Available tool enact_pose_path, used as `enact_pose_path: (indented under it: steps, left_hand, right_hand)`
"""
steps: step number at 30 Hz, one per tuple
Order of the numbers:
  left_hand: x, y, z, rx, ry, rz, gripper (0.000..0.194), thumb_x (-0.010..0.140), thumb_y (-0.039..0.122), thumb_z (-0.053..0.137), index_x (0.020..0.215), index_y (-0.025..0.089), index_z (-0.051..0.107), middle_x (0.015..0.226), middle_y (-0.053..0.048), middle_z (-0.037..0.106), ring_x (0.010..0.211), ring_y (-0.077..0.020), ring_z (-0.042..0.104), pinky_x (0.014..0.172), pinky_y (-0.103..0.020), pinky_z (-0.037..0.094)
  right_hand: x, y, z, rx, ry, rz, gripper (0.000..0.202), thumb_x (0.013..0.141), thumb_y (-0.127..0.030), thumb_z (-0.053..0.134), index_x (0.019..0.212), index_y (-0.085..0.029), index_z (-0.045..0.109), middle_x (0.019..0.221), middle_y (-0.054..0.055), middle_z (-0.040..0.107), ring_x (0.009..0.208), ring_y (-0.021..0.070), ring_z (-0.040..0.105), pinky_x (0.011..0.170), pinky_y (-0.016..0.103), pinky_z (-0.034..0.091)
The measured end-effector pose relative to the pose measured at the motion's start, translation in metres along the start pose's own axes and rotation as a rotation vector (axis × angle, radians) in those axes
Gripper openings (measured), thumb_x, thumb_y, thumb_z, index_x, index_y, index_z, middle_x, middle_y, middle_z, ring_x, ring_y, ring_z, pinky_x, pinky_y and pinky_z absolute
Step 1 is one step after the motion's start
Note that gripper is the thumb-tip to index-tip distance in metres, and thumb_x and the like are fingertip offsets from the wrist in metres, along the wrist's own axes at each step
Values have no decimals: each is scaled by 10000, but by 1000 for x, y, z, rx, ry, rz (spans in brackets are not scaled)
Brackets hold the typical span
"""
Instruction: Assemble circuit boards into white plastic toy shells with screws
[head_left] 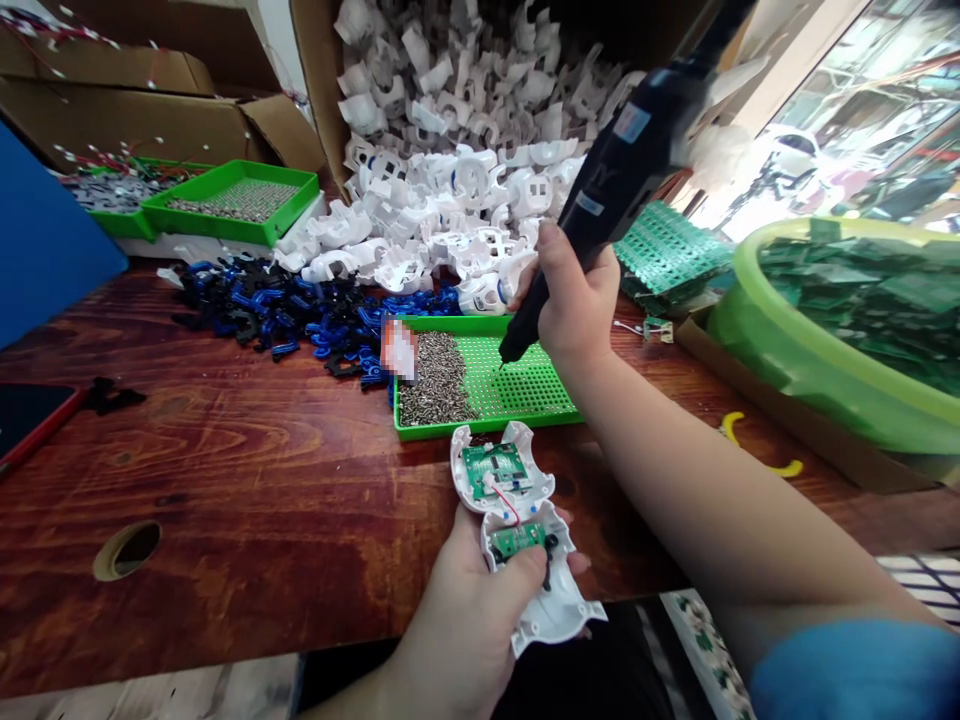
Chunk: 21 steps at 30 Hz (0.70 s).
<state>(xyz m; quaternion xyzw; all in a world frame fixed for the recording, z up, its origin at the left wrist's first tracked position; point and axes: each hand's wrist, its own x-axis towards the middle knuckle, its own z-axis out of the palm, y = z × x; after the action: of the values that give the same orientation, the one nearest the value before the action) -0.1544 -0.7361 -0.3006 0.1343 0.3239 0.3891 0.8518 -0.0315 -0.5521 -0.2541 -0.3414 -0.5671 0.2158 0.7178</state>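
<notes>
My left hand (480, 600) grips an opened white plastic housing (559, 605) just in front of the table edge, thumb pressed near a small green circuit board (517, 540). A larger circuit board (495, 470) sits in the housing's far half, and a red wire joins the two. My right hand (574, 290) is wrapped round a black electric screwdriver (600, 180), tilted with its bit pointing down. That bit is over the green perforated tray (525, 385), where many small screws (439, 385) are heaped at the left end. Whether the bit carries a screw is too small to tell.
White plastic shells (465, 190) spill from a cardboard box behind the tray. Blue and black parts (300, 310) lie left of it. A yellow-green basin (832, 350) of circuit boards stands right, near a yellow curved piece (731, 428). The table has a round hole (129, 550).
</notes>
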Motion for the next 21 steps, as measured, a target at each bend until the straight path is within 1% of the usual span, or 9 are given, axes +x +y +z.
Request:
enact_pose_path:
  steps: [2, 4, 7, 9, 12, 14, 17, 19, 21]
  left_hand:
    - [1, 0, 0, 19, -3, 4, 436, 713, 153, 651, 1102, 188, 457, 959, -83, 640, 781, -243, 657, 476, -275, 505]
    - [1, 0, 1, 33, 10, 8, 402, 721, 143, 637, 1081, 182, 463, 940, -75, 641, 772, -238, 660, 471, -264, 502]
    - [1, 1, 3, 46, 52, 10, 355, 720, 129, 631, 1038, 166, 477, 905, -66, 652, 746, -223, 666, 482, -254, 498]
    - [1, 1, 4, 47, 69, 12, 340, 715, 125, 634, 1019, 158, 484, 903, -69, 660, 735, -215, 665, 491, -255, 496]
    - [0, 2, 4, 67, 62, 19, 342, 720, 131, 628, 1033, 149, 492, 914, -79, 668, 729, -201, 657, 516, -261, 498]
    - [-1, 2, 4, 91, 45, 30, 401, 725, 131, 621, 1098, 157, 475, 888, -69, 672, 690, -181, 643, 522, -264, 495]
    - [-2, 3, 4, 126, 38, 57, 478, 732, 122, 607, 1177, 178, 440, 824, -37, 671, 621, -147, 608, 529, -261, 482]
    - [-2, 3, 4, 134, 50, 65, 467, 732, 123, 607, 1170, 172, 454, 787, -24, 666, 602, -137, 593, 543, -256, 473]
    - [-2, 3, 4, 135, 58, 59, 463, 723, 136, 618, 1159, 167, 465, 775, -25, 668, 603, -143, 593, 551, -257, 468]
  right_hand:
    - [3, -2, 0, 24, 34, -11, 234, 783, -384, 566, 697, -237, 407, 433, -94, 450, 332, 85, 454, 340, 218, 340]
    - [6, -11, -1, 55, 89, -31, 230, 765, -382, 578, 703, -235, 412, 434, -94, 439, 330, 89, 446, 322, 220, 324]
    - [5, -43, -5, 99, 136, -67, 203, 745, -369, 579, 696, -222, 447, 456, -75, 422, 345, 104, 453, 296, 247, 320]
    - [-5, -74, -11, 108, 82, -57, 177, 762, -367, 550, 697, -214, 491, 469, -57, 434, 357, 117, 466, 287, 267, 334]
    - [-29, -118, -21, 27, -103, 136, 271, 808, -464, 495, 661, -237, 515, 396, -40, 460, 318, 146, 466, 269, 290, 331]
    - [-46, -138, -27, -4, -172, 173, 322, 798, -540, 487, 665, -252, 547, 377, -34, 475, 298, 164, 462, 271, 328, 363]
    - [-64, -151, -29, -27, -190, 236, 338, 759, -597, 510, 698, -273, 584, 394, -28, 511, 293, 177, 468, 299, 367, 407]
    - [-70, -152, -29, -40, -111, 306, 353, 733, -615, 529, 662, -272, 574, 369, -23, 489, 271, 177, 443, 303, 374, 399]
    - [-72, -152, -28, -36, -66, 325, 360, 711, -623, 546, 640, -271, 568, 360, -13, 482, 265, 181, 439, 306, 381, 396]
